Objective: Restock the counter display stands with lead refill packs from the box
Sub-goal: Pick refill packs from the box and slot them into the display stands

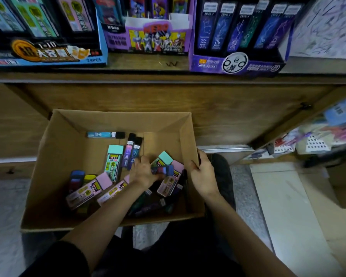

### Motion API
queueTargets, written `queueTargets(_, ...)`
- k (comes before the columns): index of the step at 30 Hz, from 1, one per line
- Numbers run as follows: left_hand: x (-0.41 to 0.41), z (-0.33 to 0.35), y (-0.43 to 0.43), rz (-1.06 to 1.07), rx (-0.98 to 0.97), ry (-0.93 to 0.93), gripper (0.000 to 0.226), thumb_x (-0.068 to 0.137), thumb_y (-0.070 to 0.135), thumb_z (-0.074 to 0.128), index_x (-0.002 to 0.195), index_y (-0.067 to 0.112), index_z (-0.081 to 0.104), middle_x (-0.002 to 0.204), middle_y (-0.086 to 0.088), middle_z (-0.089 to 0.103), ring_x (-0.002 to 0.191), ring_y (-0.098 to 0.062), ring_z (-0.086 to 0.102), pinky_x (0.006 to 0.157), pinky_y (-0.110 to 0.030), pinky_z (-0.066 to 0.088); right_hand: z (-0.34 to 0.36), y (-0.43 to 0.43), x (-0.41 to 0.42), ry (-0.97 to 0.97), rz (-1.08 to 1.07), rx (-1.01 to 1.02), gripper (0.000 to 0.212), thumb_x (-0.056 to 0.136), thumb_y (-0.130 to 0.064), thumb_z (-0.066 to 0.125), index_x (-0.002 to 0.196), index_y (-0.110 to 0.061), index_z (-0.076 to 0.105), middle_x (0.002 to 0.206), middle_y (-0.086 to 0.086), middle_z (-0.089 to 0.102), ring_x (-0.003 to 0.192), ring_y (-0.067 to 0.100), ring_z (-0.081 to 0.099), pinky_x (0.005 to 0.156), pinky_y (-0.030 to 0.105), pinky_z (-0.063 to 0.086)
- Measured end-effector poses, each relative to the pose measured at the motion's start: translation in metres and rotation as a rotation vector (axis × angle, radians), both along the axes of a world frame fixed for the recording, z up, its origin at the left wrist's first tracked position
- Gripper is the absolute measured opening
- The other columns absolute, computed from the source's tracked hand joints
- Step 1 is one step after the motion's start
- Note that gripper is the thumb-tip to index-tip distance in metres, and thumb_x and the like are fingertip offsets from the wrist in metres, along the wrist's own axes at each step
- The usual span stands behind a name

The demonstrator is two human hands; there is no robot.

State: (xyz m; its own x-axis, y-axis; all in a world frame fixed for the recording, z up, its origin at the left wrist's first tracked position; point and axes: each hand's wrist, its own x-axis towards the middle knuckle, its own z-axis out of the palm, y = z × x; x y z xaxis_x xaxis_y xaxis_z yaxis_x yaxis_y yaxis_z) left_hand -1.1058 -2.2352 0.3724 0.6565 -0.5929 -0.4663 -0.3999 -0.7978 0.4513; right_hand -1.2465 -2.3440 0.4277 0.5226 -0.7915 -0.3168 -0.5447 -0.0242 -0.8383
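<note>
Well, left hand point(146, 172) curls round a pack point(164, 170), probably light, stiff and slick, best pinched edgewise; right hand point(203, 174) clasps the box point(118, 120).

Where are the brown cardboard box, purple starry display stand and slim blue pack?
Brown cardboard box point(118, 120): head view, far wall.
Purple starry display stand point(254, 66): head view, front panel.
Slim blue pack point(100, 134): head view, middle.

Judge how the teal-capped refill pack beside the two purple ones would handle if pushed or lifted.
The teal-capped pack looks flat and straight-edged, so it would probably slide on the box floor rather than roll. Its crisp outline suggests a stiff case, not a floppy one. Being slim, it is likely light.
</note>
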Motion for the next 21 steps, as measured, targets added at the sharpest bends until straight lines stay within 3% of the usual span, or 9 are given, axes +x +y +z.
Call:
queueTargets(3,0.008,0.0,-0.004,-0.026,-0.02,0.109,0.068,0.071,0.043,0.077,0.128,0.013,0.054,0.127,-0.016,0.052,0.117,-0.032,0.051,0.096,-0.038,0.045,-0.001,0.0,-0.001,-0.02,-0.007,0.004,0.041,0.093,-0.008,0.051,0.133,-0.015,0.047,0.123,0.002,0.058,0.112,0.014,0.053,0.092,0.025,0.045)
queueTargets(7,0.023,0.006,-0.001,-0.045,-0.053,0.261,0.028,0.075,0.038,0.074,0.092,0.017,0.065,0.095,-0.004,0.065,0.093,-0.02,0.059,0.077,-0.03,0.044,-0.004,-0.001,-0.002,-0.028,-0.016,-0.009,0.04,0.093,-0.006,0.049,0.132,-0.014,0.047,0.118,0.0,0.058,0.102,0.007,0.052,0.072,0.002,0.036)
queueTargets(10,0.03,0.012,0.007,-0.012,-0.161,0.362,0.014,0.079,0.032,0.072,0.083,0.022,0.063,0.081,0.003,0.061,0.082,-0.013,0.057,0.068,-0.023,0.041,-0.005,-0.002,-0.001,-0.033,-0.017,-0.017,0.04,0.092,-0.005,0.049,0.131,-0.013,0.049,0.12,0.004,0.06,0.108,0.012,0.055,0.081,0.013,0.041)
queueTargets(12,0.032,0.017,0.014,0.003,-0.229,0.407,0.009,0.085,0.03,0.067,0.087,0.022,0.062,0.081,0.005,0.06,0.081,-0.012,0.057,0.067,-0.022,0.04,-0.003,0.0,0.001,-0.01,-0.007,-0.064,0.039,0.091,-0.005,0.05,0.13,-0.011,0.05,0.124,0.007,0.057,0.114,0.02,0.054,0.091,0.024,0.043)
queueTargets(15,0.033,0.025,0.027,0.018,-0.323,0.432,0.02,0.093,0.033,0.053,0.11,0.023,0.056,0.081,0.01,0.058,0.076,-0.007,0.056,0.07,-0.023,0.041,0.008,0.004,0.0,0.046,0.012,-0.432,0.04,0.09,-0.007,0.054,0.129,-0.007,0.048,0.129,0.012,0.047,0.119,0.024,0.045,0.1,0.03,0.037)
queueTargets(18,0.037,0.036,0.039,0.142,-0.456,0.408,0.019,0.095,0.031,0.049,0.113,0.024,0.053,0.083,0.008,0.062,0.069,-0.004,0.057,0.055,-0.014,0.045,0.023,0.01,0.005,-0.024,0.154,-0.698,0.033,0.089,-0.005,0.056,0.122,-0.006,0.053,0.126,0.01,0.048,0.118,0.019,0.044,0.099,0.025,0.035)
queueTargets(19,0.038,0.041,0.042,0.206,-0.51,0.415,0.017,0.095,0.028,0.051,0.11,0.02,0.054,0.082,0.005,0.062,0.068,-0.006,0.057,0.053,-0.013,0.044,0.027,0.014,0.009,-0.053,0.195,-0.645,0.03,0.09,-0.007,0.055,0.12,-0.008,0.055,0.123,0.007,0.051,0.115,0.016,0.048,0.097,0.02,0.036)
queueTargets(21,0.04,0.052,0.047,0.341,-0.594,0.472,0.017,0.092,0.026,0.057,0.104,0.014,0.056,0.079,0.0,0.063,0.068,-0.013,0.059,0.055,-0.021,0.045,0.038,0.022,0.023,-0.099,0.253,-0.307,0.022,0.093,-0.015,0.055,0.114,-0.013,0.059,0.112,-0.001,0.059,0.104,0.012,0.057,0.089,0.018,0.043)
